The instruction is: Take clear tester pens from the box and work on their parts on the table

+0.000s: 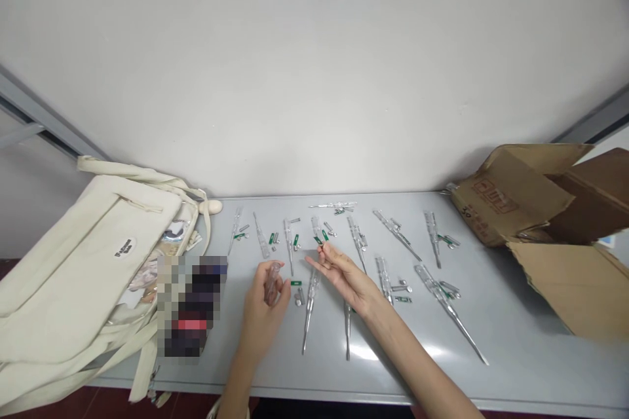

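My left hand (263, 308) is closed around a clear plastic screwdriver handle (272, 281); its far end is hidden in the fingers. My right hand (346, 275) pinches a small green strip (317, 240) between fingertips, with another finger stretched out to the left. Under and between the hands lies a clear-handled screwdriver (310, 311) with its metal shaft pointing toward me. Beside it are a green strip (296, 283) and small metal cylinders (301, 296). Part of another screwdriver (348, 334) shows below my right wrist, which covers its handle.
Several more clear-handled screwdrivers lie spread over the grey table (275, 366), each near small metal parts and green strips, including one at right (452, 314). A cream bag (88, 268) and a pixelated dark item (194, 308) occupy the left. An open cardboard box (515, 196) stands right.
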A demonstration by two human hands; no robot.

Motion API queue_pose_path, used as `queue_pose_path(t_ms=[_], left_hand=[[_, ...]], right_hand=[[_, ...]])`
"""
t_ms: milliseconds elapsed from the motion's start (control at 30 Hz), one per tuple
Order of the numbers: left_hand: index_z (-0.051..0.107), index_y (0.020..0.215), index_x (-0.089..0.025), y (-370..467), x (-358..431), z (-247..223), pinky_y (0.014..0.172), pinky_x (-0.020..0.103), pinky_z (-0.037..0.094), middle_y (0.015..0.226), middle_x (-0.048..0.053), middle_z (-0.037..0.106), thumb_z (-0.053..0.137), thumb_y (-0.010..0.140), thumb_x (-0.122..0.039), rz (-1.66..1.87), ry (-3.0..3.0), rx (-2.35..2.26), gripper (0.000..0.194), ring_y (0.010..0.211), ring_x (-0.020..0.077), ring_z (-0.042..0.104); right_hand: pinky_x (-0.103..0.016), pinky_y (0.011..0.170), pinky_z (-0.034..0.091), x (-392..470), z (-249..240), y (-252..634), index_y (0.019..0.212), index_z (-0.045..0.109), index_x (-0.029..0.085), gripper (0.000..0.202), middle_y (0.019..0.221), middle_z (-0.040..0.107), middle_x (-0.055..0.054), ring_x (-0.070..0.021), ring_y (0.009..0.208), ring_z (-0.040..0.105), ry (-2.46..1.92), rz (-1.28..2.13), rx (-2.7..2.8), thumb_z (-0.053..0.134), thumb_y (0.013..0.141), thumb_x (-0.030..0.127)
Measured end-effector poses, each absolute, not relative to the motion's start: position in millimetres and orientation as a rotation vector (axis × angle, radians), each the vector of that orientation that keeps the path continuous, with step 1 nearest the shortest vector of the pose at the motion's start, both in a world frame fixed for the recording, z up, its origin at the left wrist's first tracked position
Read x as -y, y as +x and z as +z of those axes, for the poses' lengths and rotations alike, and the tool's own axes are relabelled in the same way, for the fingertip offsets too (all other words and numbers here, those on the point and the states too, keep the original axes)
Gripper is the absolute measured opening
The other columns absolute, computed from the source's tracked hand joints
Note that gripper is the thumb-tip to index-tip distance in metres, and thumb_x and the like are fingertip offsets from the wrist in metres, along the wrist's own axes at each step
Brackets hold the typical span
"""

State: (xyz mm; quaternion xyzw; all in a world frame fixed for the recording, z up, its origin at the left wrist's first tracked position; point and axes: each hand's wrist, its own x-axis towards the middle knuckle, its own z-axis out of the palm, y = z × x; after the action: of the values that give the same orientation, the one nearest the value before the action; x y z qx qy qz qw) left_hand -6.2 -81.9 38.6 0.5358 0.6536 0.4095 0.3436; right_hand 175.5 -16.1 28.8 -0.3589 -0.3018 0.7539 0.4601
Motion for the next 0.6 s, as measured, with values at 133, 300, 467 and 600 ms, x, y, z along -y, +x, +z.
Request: queue_pose_path(t_ms=[133, 300, 467, 600], left_hand=[[0.06, 0.101, -0.022, 2, 71, 54, 0.05, 0.019, 0.035, 0.064, -0.007, 0.044, 0.064, 0.082, -0.045, 1.064, 1.284, -1.655, 0.03, 0.051, 0.0077, 0.036], [0.069, 0.099, -0.021, 8, 60, 62, 0.048, 0.021, 0.036, 0.079, -0.002, 0.06, 0.07, 0.077, -0.047, 1.057, 1.34, -1.614, 0.034, 0.051, 0.0071, 0.038], [0.074, 0.095, -0.02, 5, 53, 53, 0.07, 0.025, 0.049, 0.089, 0.004, 0.067, 0.067, 0.081, -0.041, 1.095, 1.394, -1.487, 0.025, 0.081, 0.0157, 0.06], [0.075, 0.085, -0.019, -1, 51, 47, 0.071, 0.027, 0.05, 0.083, 0.004, 0.068, 0.069, 0.08, -0.04, 1.112, 1.322, -1.41, 0.023, 0.08, 0.0171, 0.062]], right_hand=[[-0.046, 0.095, 0.051, 20, 34, 173, 0.079, 0.067, 0.025, 0.026, 0.084, 0.067, -0.002, -0.0208, 0.093, 0.065, -0.838, 1.927, 0.827, 0.073, 0.077, 0.05], [-0.041, 0.096, 0.05, 24, 35, 169, 0.082, 0.07, 0.023, 0.023, 0.084, 0.069, -0.001, -0.0187, 0.091, 0.067, -0.724, 2.107, 0.793, 0.076, 0.076, 0.044], [-0.038, 0.101, 0.047, 25, 33, 169, 0.093, 0.074, 0.02, 0.022, 0.091, 0.072, -0.004, -0.018, 0.1, 0.066, -0.648, 2.215, 0.769, 0.075, 0.079, 0.037], [-0.036, 0.103, 0.046, 25, 31, 170, 0.084, 0.075, 0.018, 0.014, 0.087, 0.072, -0.003, -0.0152, 0.093, 0.067, -0.609, 2.289, 0.702, 0.076, 0.079, 0.031]])
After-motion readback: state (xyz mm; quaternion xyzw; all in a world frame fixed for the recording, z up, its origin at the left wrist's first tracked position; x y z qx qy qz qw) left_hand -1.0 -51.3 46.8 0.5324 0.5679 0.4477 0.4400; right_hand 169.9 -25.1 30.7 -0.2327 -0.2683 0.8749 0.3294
